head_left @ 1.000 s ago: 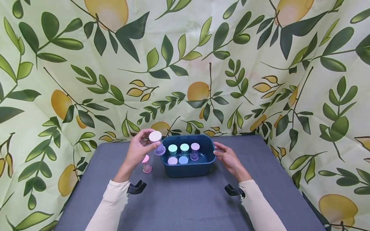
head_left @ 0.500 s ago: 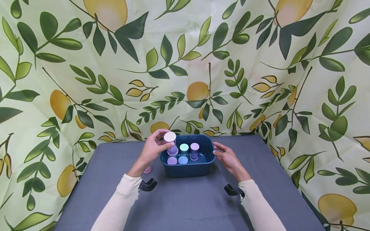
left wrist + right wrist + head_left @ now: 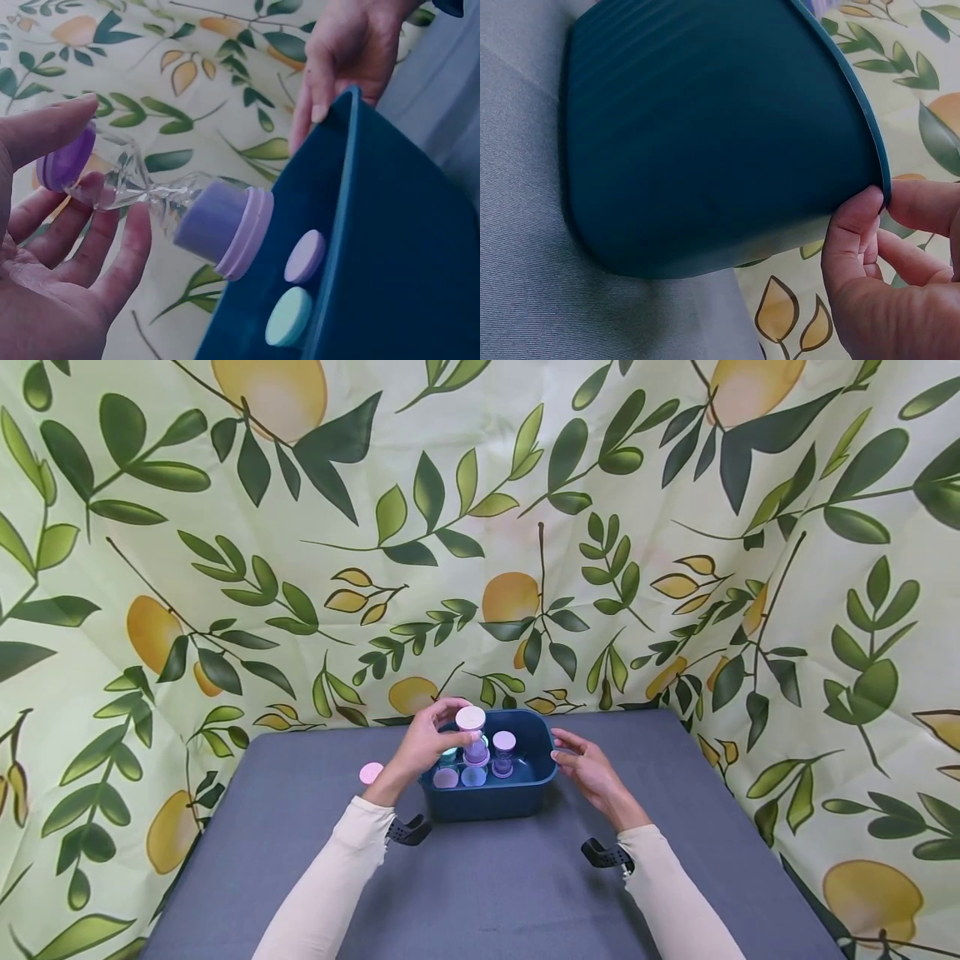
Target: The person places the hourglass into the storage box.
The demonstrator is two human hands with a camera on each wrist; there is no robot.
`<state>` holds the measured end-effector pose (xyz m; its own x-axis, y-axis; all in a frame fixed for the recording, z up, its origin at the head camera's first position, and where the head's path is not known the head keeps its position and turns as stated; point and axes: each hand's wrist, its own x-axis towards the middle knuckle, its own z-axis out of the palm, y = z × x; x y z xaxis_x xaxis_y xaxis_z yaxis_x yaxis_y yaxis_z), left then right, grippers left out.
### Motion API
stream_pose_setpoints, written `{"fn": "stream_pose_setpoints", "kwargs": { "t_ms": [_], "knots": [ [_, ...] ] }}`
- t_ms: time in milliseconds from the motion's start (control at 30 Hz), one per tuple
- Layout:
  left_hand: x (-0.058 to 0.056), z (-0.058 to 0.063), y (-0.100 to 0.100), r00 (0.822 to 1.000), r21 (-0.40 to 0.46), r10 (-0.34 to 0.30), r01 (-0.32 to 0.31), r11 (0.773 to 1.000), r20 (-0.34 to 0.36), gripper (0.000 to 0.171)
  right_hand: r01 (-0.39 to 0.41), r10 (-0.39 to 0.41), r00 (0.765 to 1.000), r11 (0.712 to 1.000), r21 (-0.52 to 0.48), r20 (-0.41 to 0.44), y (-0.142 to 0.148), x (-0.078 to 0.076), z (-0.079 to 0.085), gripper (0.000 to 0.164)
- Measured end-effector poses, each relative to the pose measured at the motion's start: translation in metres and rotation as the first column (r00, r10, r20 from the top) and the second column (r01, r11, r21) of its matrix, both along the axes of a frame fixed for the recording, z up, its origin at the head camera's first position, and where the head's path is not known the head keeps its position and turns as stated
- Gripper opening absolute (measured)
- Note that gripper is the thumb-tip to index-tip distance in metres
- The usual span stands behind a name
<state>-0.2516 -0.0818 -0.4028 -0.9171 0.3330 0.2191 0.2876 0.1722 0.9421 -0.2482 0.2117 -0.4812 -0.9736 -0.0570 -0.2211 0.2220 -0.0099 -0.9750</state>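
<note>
My left hand (image 3: 422,747) holds an hourglass (image 3: 472,720) between thumb and fingers over the blue bin (image 3: 487,805). In the left wrist view this hourglass (image 3: 150,187) is tilted, with clear glass, purple caps and purple sand at the bin end. At the bin's right end, my right hand (image 3: 594,775) pinches the rim, thumb outside, as the right wrist view shows the bin (image 3: 720,150). Several hourglasses stand inside the bin, among them a purple one (image 3: 504,742), a blue-capped one (image 3: 473,776) and a pink-capped one (image 3: 446,777). My left hand partly hides the green-capped ones.
A pink-capped hourglass (image 3: 371,773) stands on the grey table (image 3: 495,893) left of the bin, partly behind my left wrist. Behind the table hangs a cloth (image 3: 510,597) printed with lemons and leaves.
My left hand has carried the hourglass rightward from beside the bin's left end to above its middle. My right hand has stayed at the rim.
</note>
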Motion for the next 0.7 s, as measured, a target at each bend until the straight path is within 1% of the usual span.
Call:
{"fn": "stream_pose_setpoints", "kwargs": {
  "t_ms": [100, 200, 333, 433, 567, 700],
  "knots": [
    [-0.004, -0.006, 0.007, 0.999, -0.006, -0.03, 0.031, 1.0, 0.033, 0.046, -0.007, 0.007, 1.0, 1.0, 0.005, -0.01, 0.0, 0.0, 0.0, 0.051],
    [-0.007, -0.01, 0.013, 0.995, -0.016, -0.056, 0.058, 0.998, 0.086, 0.046, -0.004, 0.004, 1.0, 1.0, 0.011, -0.006, -0.001, 0.001, 0.001, 0.051],
    [-0.011, -0.013, 0.02, 0.982, -0.028, -0.085, 0.091, 0.995, 0.169, 0.047, 0.002, -0.002, 1.0, 1.0, 0.016, -0.003, -0.001, 0.0, 0.001, 0.051],
    [-0.015, -0.015, 0.025, 0.973, -0.028, -0.103, 0.111, 0.993, 0.209, 0.047, 0.0, 0.0, 1.0, 1.0, 0.016, -0.005, 0.0, 0.0, 0.001, 0.052],
    [-0.021, -0.02, 0.032, 0.966, -0.041, -0.13, 0.142, 0.989, 0.225, 0.047, 0.0, 0.0, 1.0, 1.0, 0.008, -0.008, 0.0, 0.0, 0.001, 0.051],
    [-0.024, -0.025, 0.04, 0.964, -0.071, -0.147, 0.166, 0.984, 0.221, 0.046, 0.002, -0.002, 1.0, 1.0, 0.008, -0.006, 0.001, 0.001, 0.001, 0.051]
  ]
}}
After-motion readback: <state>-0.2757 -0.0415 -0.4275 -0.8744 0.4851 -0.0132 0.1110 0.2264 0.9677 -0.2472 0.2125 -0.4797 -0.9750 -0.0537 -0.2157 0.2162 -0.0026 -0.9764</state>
